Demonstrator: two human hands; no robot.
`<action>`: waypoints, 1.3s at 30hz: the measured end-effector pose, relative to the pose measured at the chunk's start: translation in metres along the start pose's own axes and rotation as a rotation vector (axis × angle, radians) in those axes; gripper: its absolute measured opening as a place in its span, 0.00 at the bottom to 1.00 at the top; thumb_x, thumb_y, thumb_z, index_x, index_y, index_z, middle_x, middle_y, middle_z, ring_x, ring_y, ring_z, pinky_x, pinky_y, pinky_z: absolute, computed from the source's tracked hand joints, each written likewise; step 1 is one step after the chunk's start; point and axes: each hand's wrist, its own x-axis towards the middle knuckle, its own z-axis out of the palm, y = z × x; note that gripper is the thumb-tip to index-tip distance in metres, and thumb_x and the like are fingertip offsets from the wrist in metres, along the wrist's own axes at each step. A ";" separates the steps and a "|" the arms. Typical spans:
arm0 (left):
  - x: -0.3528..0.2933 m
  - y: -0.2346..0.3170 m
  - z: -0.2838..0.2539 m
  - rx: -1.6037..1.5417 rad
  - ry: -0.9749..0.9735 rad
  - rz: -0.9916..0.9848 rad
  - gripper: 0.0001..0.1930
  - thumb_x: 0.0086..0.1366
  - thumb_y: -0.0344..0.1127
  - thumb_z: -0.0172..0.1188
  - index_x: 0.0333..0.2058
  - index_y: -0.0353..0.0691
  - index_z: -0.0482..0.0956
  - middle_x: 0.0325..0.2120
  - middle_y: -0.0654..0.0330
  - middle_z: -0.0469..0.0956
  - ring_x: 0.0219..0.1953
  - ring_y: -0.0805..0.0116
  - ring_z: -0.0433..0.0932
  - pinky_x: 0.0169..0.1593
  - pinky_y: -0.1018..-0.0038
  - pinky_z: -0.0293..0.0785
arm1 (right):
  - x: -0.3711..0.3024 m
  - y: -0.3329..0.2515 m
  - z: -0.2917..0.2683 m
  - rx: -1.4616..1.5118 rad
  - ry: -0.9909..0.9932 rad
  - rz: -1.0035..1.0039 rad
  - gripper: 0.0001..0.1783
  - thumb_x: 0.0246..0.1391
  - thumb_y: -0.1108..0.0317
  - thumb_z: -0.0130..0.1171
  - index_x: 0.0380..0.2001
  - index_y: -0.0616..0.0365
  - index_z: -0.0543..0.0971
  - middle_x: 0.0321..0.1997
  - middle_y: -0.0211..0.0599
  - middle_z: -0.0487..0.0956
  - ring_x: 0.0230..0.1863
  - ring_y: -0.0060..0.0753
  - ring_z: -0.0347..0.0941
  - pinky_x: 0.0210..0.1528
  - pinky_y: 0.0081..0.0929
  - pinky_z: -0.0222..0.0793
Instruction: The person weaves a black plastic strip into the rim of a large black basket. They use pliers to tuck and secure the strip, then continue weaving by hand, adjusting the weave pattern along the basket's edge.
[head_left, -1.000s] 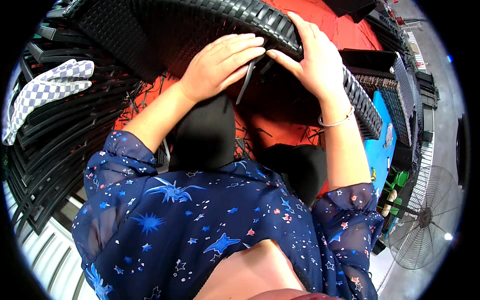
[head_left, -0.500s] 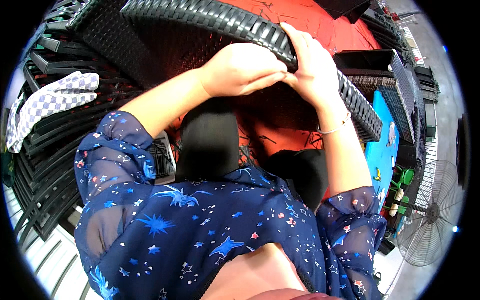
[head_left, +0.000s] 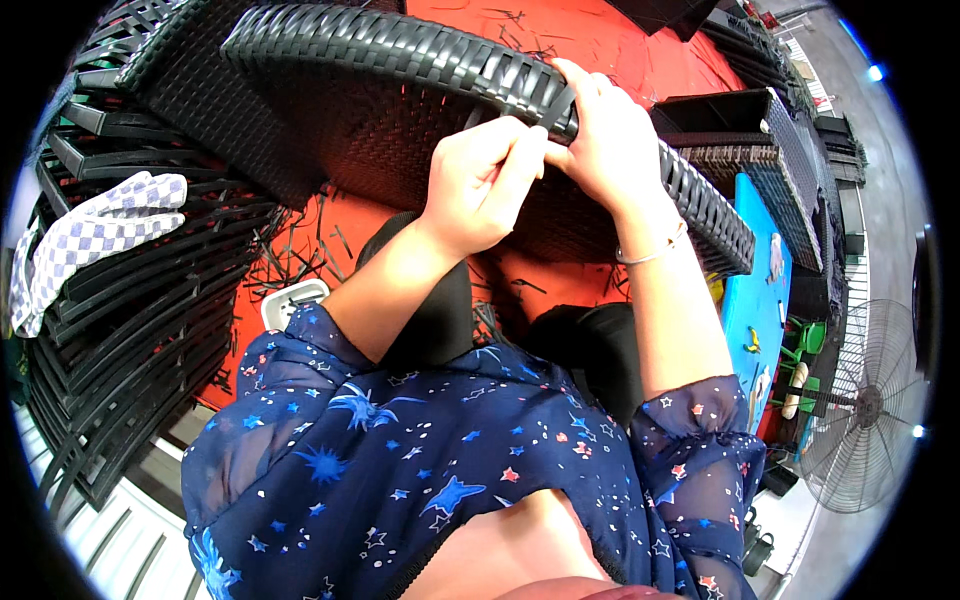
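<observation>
A black woven wicker panel (head_left: pixel 380 45) with a thick braided rim stands tilted across my lap. My left hand (head_left: pixel 475 190) is closed in a pinch on a flat black strip (head_left: pixel 557 106) that lies against the rim. Over the rim's outer side curl the fingers of my right hand (head_left: pixel 618 150), its thumb on the near side, gripping the panel just right of the strip. The two hands almost touch. My left fingertips partly cover the strip's lower end.
Stacked black frames (head_left: pixel 150 300) fill the left, a checkered glove (head_left: pixel 100 230) on top. A small white tray (head_left: pixel 290 300) sits by my left forearm. Strip scraps litter the red floor covering (head_left: pixel 310 235). At right are a woven box (head_left: pixel 725 130), a blue board (head_left: pixel 750 290) and a fan (head_left: pixel 865 405).
My left hand has turned and come down a little, with its elbow drawn inward, so the strip now shows. The panel has shifted slightly left. My right hand keeps its grip on the rim.
</observation>
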 end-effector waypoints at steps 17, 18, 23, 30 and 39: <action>-0.055 -0.012 -0.050 0.636 -0.060 -0.055 0.08 0.67 0.33 0.65 0.43 0.39 0.85 0.26 0.59 0.79 0.25 0.68 0.78 0.34 0.71 0.76 | 0.008 0.021 0.001 0.354 -0.101 -0.281 0.57 0.43 0.59 0.77 0.74 0.58 0.58 0.64 0.55 0.72 0.65 0.59 0.68 0.69 0.45 0.63; -0.055 -0.011 -0.047 0.698 -0.055 -0.044 0.13 0.63 0.34 0.70 0.46 0.42 0.85 0.25 0.61 0.76 0.23 0.71 0.76 0.28 0.73 0.73 | 0.007 0.019 0.003 0.354 -0.084 -0.285 0.57 0.43 0.59 0.77 0.74 0.58 0.58 0.64 0.55 0.72 0.65 0.59 0.68 0.69 0.45 0.64; -0.041 -0.006 -0.029 0.781 0.022 -0.227 0.17 0.62 0.43 0.72 0.47 0.41 0.85 0.19 0.62 0.74 0.20 0.70 0.73 0.27 0.71 0.72 | 0.004 0.011 0.008 0.370 -0.051 -0.266 0.57 0.42 0.61 0.77 0.74 0.57 0.58 0.61 0.53 0.73 0.63 0.58 0.70 0.66 0.45 0.65; -0.025 -0.021 -0.027 0.547 -0.001 -0.330 0.10 0.67 0.39 0.69 0.34 0.36 0.87 0.17 0.67 0.71 0.21 0.77 0.68 0.27 0.76 0.65 | 0.001 0.003 0.013 0.307 0.034 -0.281 0.57 0.39 0.56 0.79 0.71 0.59 0.61 0.57 0.51 0.75 0.58 0.54 0.74 0.62 0.44 0.70; -0.038 -0.019 -0.006 0.494 0.248 0.215 0.07 0.61 0.24 0.69 0.38 0.30 0.85 0.40 0.54 0.79 0.42 0.60 0.79 0.47 0.69 0.78 | -0.002 -0.002 0.009 0.302 0.035 -0.255 0.56 0.39 0.55 0.79 0.69 0.61 0.63 0.56 0.51 0.76 0.59 0.53 0.74 0.62 0.43 0.70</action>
